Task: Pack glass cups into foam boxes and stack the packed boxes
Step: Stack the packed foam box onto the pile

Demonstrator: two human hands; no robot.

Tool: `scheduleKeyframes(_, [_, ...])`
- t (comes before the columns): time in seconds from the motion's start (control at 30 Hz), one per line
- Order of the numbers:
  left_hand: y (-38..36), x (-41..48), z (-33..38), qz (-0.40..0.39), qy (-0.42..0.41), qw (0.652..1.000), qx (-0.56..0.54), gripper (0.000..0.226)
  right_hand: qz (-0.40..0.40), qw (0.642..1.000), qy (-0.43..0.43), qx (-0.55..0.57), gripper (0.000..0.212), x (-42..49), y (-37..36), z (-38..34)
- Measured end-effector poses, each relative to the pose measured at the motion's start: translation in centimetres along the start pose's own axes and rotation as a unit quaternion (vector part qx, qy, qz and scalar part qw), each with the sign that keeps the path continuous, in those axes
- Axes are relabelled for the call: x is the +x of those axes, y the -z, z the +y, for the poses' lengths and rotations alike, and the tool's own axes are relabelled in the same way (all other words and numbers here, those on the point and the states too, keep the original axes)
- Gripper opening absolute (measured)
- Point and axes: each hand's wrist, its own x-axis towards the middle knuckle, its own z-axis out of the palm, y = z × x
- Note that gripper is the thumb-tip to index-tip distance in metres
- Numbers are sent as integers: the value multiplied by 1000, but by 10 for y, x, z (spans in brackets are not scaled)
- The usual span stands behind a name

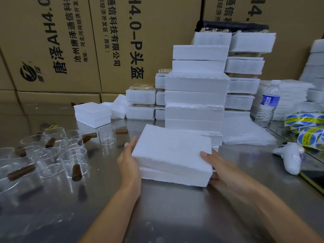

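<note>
Left hand (pixel 129 162) pressed flat, right hand (pixel 216 166) pinching the foam box (pixel 173 153); keep halves aligned, lift level, square onto stack (pixel 194 102).

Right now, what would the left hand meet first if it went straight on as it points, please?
Likely the low foam stack beyond; the left hand points forward along the held box, passing right of the lone cup. Depth is unclear.

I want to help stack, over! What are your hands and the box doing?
Left hand pressing foam box side, right hand gripping its edge. Box closed, in front of tall stack. Glass cups off left.
</note>
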Motion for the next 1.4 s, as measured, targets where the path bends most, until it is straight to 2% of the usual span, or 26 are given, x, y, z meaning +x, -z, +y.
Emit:
scheduleKeyframes(0.1, [1,1,6,-10,-35,999,-35,29,9,999,39,37,54,0,-3,-2])
scheduleKeyframes(0.3, [3,-3,13,-105,-145,984,-1,23,60,984,121,119,66,-7,4,-4])
scheduleKeyframes(0.37, [3,-2,10,-110,-119,986,-34,27,71,976,143,147,63,-12,3,-11])
scheduleKeyframes(0.5, [0,1,8,-107,69,983,-129,24,93,942,204,249,39,-24,8,-62])
scheduleKeyframes(0.57, [-2,1,6,-118,132,974,-139,20,89,934,249,238,30,-31,18,-103])
scheduleKeyframes(0.7, [-2,1,0,-130,114,981,-90,11,93,936,305,149,35,-33,47,-183])
scheduleKeyframes(0.8, [-2,1,-2,-157,104,980,-66,13,128,945,274,124,35,-21,68,-226])
scheduleKeyframes(0.9, [-3,2,-6,-173,103,978,-53,13,171,956,203,124,33,-2,83,-247])
scheduleKeyframes(1.13, [-6,2,-12,-186,111,976,1,12,257,957,72,113,35,46,93,-230])
scheduleKeyframes(1.23, [-6,3,-16,-184,92,977,55,11,267,958,46,90,38,58,95,-230])
scheduleKeyframes(1.4, [-6,6,-17,-186,87,976,68,11,270,961,25,56,39,73,92,-241])
